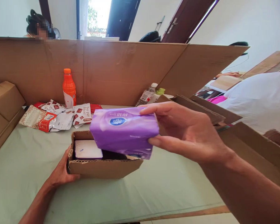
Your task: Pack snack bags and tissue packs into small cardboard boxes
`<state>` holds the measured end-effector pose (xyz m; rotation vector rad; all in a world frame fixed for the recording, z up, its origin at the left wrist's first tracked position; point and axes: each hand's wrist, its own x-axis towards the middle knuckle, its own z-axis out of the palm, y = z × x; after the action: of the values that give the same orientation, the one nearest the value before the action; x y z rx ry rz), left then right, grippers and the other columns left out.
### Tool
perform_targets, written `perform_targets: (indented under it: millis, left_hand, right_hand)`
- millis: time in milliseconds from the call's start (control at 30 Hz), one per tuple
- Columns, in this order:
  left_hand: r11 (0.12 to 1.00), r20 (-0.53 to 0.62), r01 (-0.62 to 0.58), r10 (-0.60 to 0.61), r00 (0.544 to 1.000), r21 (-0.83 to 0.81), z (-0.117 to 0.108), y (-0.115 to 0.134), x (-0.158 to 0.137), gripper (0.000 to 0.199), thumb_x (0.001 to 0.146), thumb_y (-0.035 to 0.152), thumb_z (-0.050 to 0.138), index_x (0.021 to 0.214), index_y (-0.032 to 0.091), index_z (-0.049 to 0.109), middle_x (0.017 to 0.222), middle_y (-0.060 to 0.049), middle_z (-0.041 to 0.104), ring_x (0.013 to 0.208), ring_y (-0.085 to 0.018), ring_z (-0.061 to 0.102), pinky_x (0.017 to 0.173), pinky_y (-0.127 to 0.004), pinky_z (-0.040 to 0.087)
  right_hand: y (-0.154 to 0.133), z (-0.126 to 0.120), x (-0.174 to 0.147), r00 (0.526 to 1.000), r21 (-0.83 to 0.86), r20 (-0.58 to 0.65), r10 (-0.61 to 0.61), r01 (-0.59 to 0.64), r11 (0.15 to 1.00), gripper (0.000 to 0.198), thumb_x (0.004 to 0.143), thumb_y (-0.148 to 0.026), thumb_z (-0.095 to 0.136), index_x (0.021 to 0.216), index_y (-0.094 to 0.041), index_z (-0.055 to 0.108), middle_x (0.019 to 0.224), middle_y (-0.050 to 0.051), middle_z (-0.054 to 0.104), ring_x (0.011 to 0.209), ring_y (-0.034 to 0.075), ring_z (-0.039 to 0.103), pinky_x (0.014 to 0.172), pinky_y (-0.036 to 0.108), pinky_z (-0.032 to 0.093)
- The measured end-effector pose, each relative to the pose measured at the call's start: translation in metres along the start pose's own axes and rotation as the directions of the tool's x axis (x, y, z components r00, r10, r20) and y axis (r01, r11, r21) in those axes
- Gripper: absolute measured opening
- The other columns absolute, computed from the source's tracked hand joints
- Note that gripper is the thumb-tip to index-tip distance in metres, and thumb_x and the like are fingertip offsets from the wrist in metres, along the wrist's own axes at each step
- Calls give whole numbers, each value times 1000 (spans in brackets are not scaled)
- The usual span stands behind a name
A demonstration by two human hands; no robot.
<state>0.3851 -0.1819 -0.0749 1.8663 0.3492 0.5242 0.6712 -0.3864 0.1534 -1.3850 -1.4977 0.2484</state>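
A purple pack of tissues [126, 130] is gripped at its right end by my right hand [182, 133], thumb below and fingers on top. The pack is slightly tilted and hangs over the right part of an open cardboard box [102, 169]. Inside the box, at the left, lies a white-topped block with a purple lower edge [88, 149]; its kind cannot be made out. My left hand [62, 171] is wrapped round the box's left end, its fingers partly hidden behind the cardboard. The held pack covers much of the box's opening.
Behind the box lie several snack packets [81, 114] and a food bag [37, 118], beside an orange bottle [69, 88]. A clear bottle [148, 95] leans near the cardboard partition [121, 71]. Cardboard boxes flank both sides, including an open one [256, 152]. A person [40, 26] is beyond the partition.
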Motion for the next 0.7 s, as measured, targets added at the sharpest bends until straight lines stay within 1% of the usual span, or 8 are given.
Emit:
perform_targets:
  millis: [67, 133, 200, 267, 400, 533, 700]
  left_hand:
    - [1000, -11, 2, -1, 1000, 12, 0, 0, 0, 120, 69, 59, 84, 162, 27, 15, 164, -12, 31, 148, -46, 31, 122, -53, 31]
    - [1000, -9, 1, 0, 1000, 13, -1, 1, 0, 119, 69, 55, 86, 162, 28, 15, 163, -11, 32, 148, -45, 31, 123, -51, 31]
    - [1000, -7, -5, 5, 1000, 8, -1, 0, 0, 120, 69, 55, 86, 162, 28, 15, 162, -12, 33, 147, -44, 32, 122, -50, 33]
    - [1000, -12, -9, 9, 1000, 8, 0, -1, 0, 121, 69, 56, 85, 162, 26, 15, 161, -13, 35, 147, -45, 32, 121, -52, 33]
    - [1000, -43, -20, 21, 999, 24, 1, -5, 0, 121, 68, 56, 85, 162, 25, 17, 161, -15, 34, 147, -46, 32, 120, -58, 31]
    - [999, -47, -24, 25, 999, 24, 1, -6, 0, 123, 66, 56, 86, 162, 27, 15, 162, -15, 33, 145, -45, 36, 118, -60, 34]
    - [999, -14, -27, 27, 1000, 28, 0, -1, 2, 119, 69, 55, 83, 162, 27, 15, 162, -15, 34, 144, -46, 37, 117, -60, 35]
  right_hand:
    - [-7, -5, -2, 998, 19, 46, 34, -35, 999, 35, 81, -30, 77, 115, -29, 67, 113, 5, 72, 99, 22, 69, 82, 35, 58]
    - [-11, -8, -5, 996, -1, 87, 35, -36, 999, 35, 83, -30, 76, 117, -32, 68, 117, 4, 73, 103, 23, 69, 83, 35, 58]
    - [-9, -7, -5, 995, -62, 103, 11, -5, 998, 36, 83, -30, 75, 119, -33, 68, 120, 3, 72, 111, 25, 68, 89, 37, 57]
    - [-3, -5, -1, 993, -145, 118, -3, 20, 989, 38, 82, -33, 76, 118, -31, 68, 119, 4, 73, 111, 26, 68, 91, 38, 57]
    - [5, 2, 10, 968, -305, 248, 46, 33, 952, 36, 81, -33, 69, 116, -25, 69, 113, 6, 75, 103, 28, 71, 81, 37, 59]
    - [-10, 12, 15, 933, -432, 361, 10, 157, 888, 37, 80, -23, 64, 116, -23, 69, 115, 7, 75, 103, 26, 71, 82, 34, 59]
    - [-35, 19, 18, 876, -554, 482, -9, 312, 772, 40, 78, -16, 60, 117, -21, 70, 112, 9, 75, 96, 25, 72, 82, 36, 57]
